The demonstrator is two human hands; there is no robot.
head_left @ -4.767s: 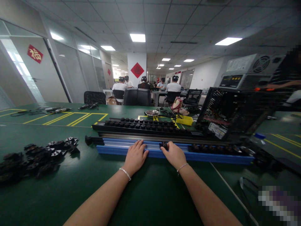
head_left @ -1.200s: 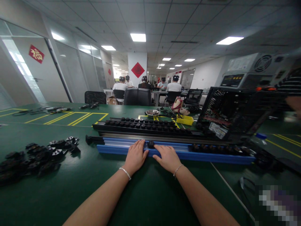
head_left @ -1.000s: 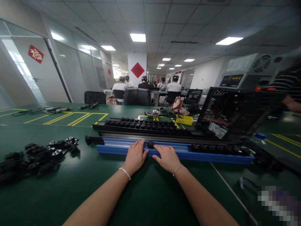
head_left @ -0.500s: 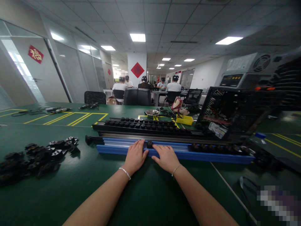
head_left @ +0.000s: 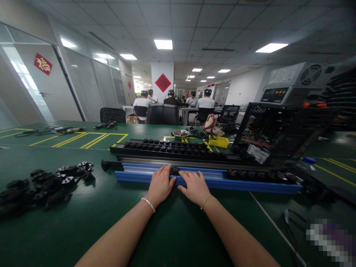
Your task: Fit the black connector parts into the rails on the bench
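A long blue metal rail (head_left: 250,184) lies across the table in front of me. A small black socket-like module (head_left: 174,170) sits in its channel between my hands. My left hand (head_left: 161,184) grips the rail just left of the module, thumb at the front side and fingers over the top. On the right, my right hand (head_left: 194,186) holds the rail the same way, its index fingertip against the module. Several similar black modules (head_left: 256,175) fill the right end of the channel. What the fingertips touch inside the channel is partly hidden.
Loose black modules (head_left: 41,185) are heaped at left. Black rails with modules (head_left: 167,149) lie behind the blue one. A metal bowl (head_left: 180,133), a yellow tray (head_left: 219,141) and an open computer case (head_left: 258,129) stand farther back. People sit in the background.
The black module has slid slightly left along the rail, and my right hand has moved left with it. My left hand stays in place.
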